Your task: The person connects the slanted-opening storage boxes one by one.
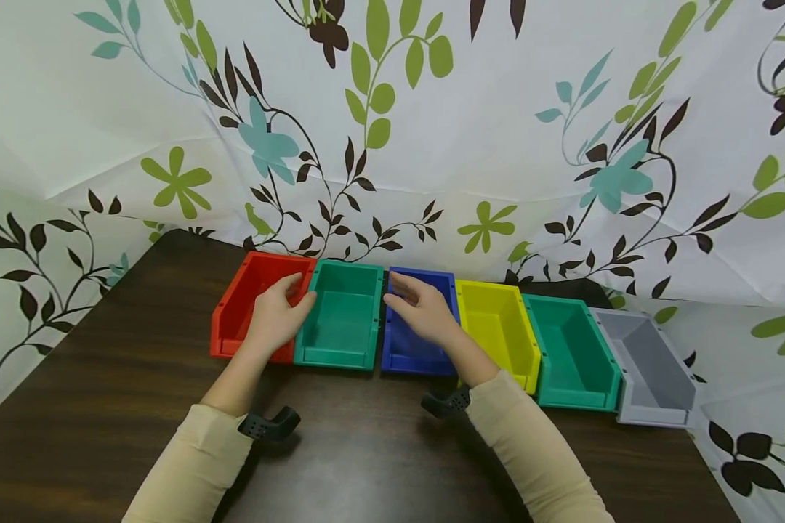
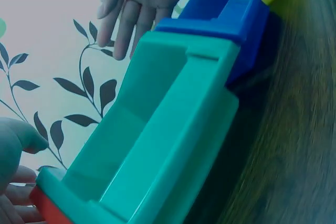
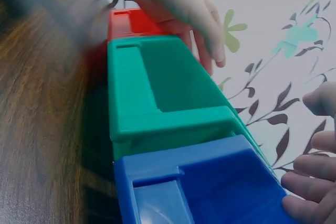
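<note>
My left hand (image 1: 278,314) hovers over the red bin (image 1: 227,323), its thumb reaching toward the left rim of a green bin (image 1: 340,356). Its fingers are loosely bent and hold nothing. Above the blue bin (image 1: 419,363) is my right hand (image 1: 425,311), with thumb and fingers apart and nothing between them. The green bin (image 2: 157,145) lies between the two hands in the left wrist view. In the right wrist view, fingers of the right hand (image 3: 315,177) are beside the blue bin's rim (image 3: 247,148); whether they touch it I cannot tell.
Farther right in the row stand a yellow bin (image 1: 497,327), another green bin (image 1: 572,349) and a grey bin (image 1: 654,363). All sit on a dark wooden table (image 1: 353,450). A leaf-patterned cloth (image 1: 497,145) hangs right behind the bins.
</note>
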Demonstrator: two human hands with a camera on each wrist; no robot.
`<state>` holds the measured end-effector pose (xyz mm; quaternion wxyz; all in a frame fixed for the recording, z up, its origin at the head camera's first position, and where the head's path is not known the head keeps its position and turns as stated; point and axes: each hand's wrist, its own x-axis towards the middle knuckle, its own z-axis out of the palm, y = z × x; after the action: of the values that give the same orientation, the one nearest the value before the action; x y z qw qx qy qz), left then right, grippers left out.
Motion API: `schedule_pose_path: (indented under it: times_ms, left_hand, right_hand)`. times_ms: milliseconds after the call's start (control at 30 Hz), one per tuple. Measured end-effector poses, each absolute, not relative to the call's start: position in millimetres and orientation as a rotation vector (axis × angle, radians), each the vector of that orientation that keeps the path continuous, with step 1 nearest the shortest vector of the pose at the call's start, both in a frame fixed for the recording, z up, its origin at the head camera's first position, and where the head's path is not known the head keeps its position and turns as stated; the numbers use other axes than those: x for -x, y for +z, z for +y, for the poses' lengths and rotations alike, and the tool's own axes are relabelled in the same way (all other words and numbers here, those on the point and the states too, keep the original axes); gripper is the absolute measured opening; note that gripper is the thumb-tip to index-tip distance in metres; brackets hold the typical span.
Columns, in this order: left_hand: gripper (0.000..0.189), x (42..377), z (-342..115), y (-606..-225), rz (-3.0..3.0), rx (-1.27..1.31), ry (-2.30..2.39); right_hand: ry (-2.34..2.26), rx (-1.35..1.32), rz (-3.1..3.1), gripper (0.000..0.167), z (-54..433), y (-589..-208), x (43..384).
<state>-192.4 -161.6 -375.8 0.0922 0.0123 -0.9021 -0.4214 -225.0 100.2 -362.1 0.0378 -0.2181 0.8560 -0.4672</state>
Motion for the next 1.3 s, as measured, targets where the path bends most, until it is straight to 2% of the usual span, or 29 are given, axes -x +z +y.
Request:
schedule_pose_path:
  times_ms: [333, 700, 1300]
  left_hand:
    - [0.048, 192.3, -157.8, -385.1, -2.625, -0.055, -1.265]
    - [0.049, 188.3, -154.6, -386.2, -2.664, -0.106, -1.239]
    - [0.048, 188.4, -167.2, -375.4, -2.687, -0.165, -1.241]
  right_hand:
    - [-1.496, 0.477, 2.667, 0.063, 120.1, -358.5, 213.0]
    - [-1.585, 0.065, 2.685, 0.071, 149.7, -344.5, 198.1]
    - [-1.702, -0.052, 2.608, 0.066, 151.9, -333.8, 204.0]
